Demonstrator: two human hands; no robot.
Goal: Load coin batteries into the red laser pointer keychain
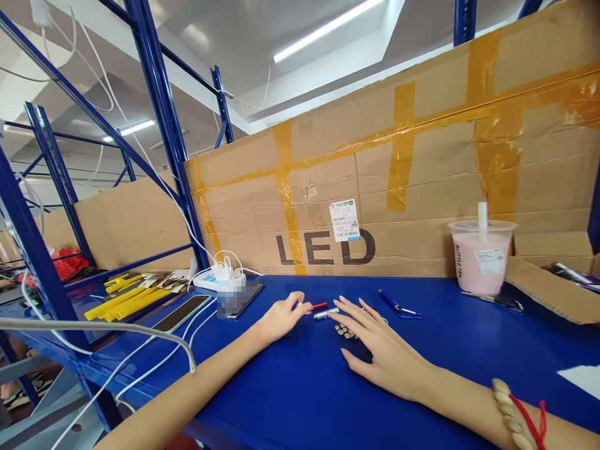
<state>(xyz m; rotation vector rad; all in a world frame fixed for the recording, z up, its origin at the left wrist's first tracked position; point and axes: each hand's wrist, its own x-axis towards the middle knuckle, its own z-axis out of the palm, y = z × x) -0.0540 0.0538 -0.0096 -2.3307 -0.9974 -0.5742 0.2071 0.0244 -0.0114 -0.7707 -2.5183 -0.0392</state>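
Note:
My left hand [285,317] rests low over the blue tabletop with its fingers curled together; whatever they hold, if anything, is hidden. Right at its fingertips lies a slim red tube [320,306]. A short silver cylinder [325,314] sits between the two hands, close to the fingertips of my right hand [382,340]. That hand is spread, palm down, and holds nothing visible. Beneath its fingers, several small round metal discs [345,331], like button cells, lie in a cluster, partly covered. A blue pen-like tool [398,306] with a metal tip lies just beyond the right hand.
A cup of pink drink [482,256] stands at the back right, beside an opened cardboard box [553,287]. To the left are a phone [182,314], a white power strip [218,282], trailing cables and yellow tubes [135,303]. Cardboard [323,187] walls the back.

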